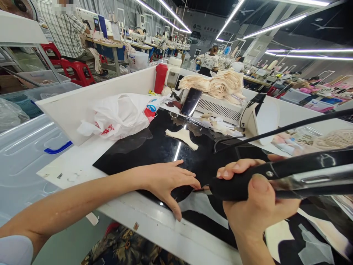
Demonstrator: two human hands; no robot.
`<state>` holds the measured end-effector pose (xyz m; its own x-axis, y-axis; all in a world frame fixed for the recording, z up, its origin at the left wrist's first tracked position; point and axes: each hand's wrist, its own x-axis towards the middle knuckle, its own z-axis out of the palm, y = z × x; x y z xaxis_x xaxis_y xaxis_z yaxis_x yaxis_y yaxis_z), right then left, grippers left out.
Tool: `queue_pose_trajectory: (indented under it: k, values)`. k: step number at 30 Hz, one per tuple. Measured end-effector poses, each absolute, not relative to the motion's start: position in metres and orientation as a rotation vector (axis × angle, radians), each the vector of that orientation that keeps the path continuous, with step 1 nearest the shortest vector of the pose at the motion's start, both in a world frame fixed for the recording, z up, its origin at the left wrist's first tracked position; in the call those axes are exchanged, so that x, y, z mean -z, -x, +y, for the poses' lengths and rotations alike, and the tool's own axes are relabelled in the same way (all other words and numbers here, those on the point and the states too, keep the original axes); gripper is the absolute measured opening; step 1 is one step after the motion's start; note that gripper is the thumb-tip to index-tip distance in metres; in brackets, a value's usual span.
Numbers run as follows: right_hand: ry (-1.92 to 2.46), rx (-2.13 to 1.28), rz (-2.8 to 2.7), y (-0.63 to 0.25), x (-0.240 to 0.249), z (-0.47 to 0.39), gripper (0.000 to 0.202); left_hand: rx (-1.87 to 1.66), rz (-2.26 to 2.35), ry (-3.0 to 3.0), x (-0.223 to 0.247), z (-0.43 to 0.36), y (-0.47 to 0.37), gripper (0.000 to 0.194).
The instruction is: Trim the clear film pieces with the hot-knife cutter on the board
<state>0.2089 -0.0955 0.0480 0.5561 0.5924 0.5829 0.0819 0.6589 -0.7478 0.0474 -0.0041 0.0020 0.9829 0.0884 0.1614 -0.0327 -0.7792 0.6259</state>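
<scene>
black tool held over a glossy sheet, a filmy cut piece beneath

the right hand (256, 206) is wrapped around a black tool (239, 184), its rounded matte body running back into a glossy, silvery-banded length, with a thin metal tip at the front. the left hand (168, 180) is spread wide, thumb well apart from the fingers; its index fingertip is just beside the metal tip, though whether they touch cannot be told. below the tool lies a translucent grey piece (200, 204), smooth and curved in outline, close to the left thumb. farther off, a cream piece (182, 138), narrow at the waist and flared at both ends, lies matte against the shine.

these rest on a black sheet (138, 147), slick enough to mirror a ceiling light, laid over a white tabletop (74, 162) with scuffs and raised white sides. around it sit a crumpled white plastic bag (121, 112), a dark-screened phone (191, 101) leaning on a slotted white box (219, 108), a soft, folded cream cloth bundle (220, 84) and a red container (160, 79).

beyond, sewing machines line a long room under bright strip lights (176, 16); a person in a checked shirt (62, 31) sits near red plastic stools (78, 71).
</scene>
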Motion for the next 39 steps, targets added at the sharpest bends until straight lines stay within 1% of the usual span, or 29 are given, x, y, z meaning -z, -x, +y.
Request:
queue_pose_trajectory:
  k: [5, 9, 16, 21, 25, 29, 32, 39]
  values:
    - [0.81, -0.363, -0.938, -0.206, -0.052, -0.098, 0.036, -0.237, 0.042, -2.47, -0.003, -0.005, -0.047, 0.078]
    - [0.806, -0.388, -0.918, -0.201, -0.052, -0.103, 0.038, -0.225, 0.063, -2.463, -0.006, -0.005, -0.047, 0.071]
    - [0.809, -0.389, -0.92, -0.197, -0.05, -0.106, 0.038, -0.255, 0.051, -2.468, -0.005, -0.007, -0.047, 0.075]
    - [0.777, -0.429, -0.914, -0.19, -0.053, -0.11, 0.037, -0.28, 0.062, -2.459, -0.003, -0.007, -0.047, 0.073]
    - [0.765, -0.432, -0.936, -0.184, -0.052, -0.111, 0.041, -0.237, 0.069, -2.453, -0.003, -0.006, -0.047, 0.073]
    - [0.778, -0.437, -0.939, -0.181, -0.05, -0.111, 0.038, -0.226, 0.055, -2.473, -0.002, -0.006, -0.049, 0.07]
    - [0.783, -0.441, -0.937, -0.18, -0.051, -0.111, 0.036, -0.219, 0.041, -2.49, -0.001, -0.006, -0.05, 0.072]
    - [0.823, -0.41, -0.864, -0.187, -0.057, -0.111, 0.04, -0.278, 0.038, -2.477, 0.003, -0.005, -0.05, 0.075]
